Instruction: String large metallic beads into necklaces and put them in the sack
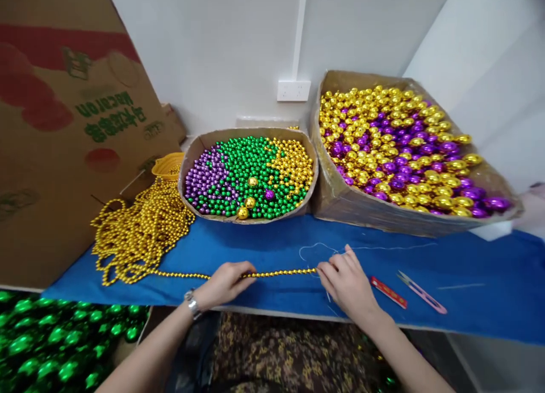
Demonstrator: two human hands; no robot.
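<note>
A gold bead string (281,272) stretches left to right above the blue cloth. Its left part runs back to a heap of gold bead strings (149,228). My left hand (227,284), with a watch on the wrist, is closed around the string near its middle. My right hand (344,279) pinches the string's right end, and thin white thread (323,245) trails from around those fingers across the cloth. To the right of that hand lie a red packet (389,292) and pink-handled thread snips (423,293).
An oval cardboard box (313,188) holds purple, green and gold beads. Right of it, a larger box (353,203) is full of gold and purple baubles. A yellow basket (164,164) sits by a big carton (63,154). Green baubles (55,342) fill the lower left.
</note>
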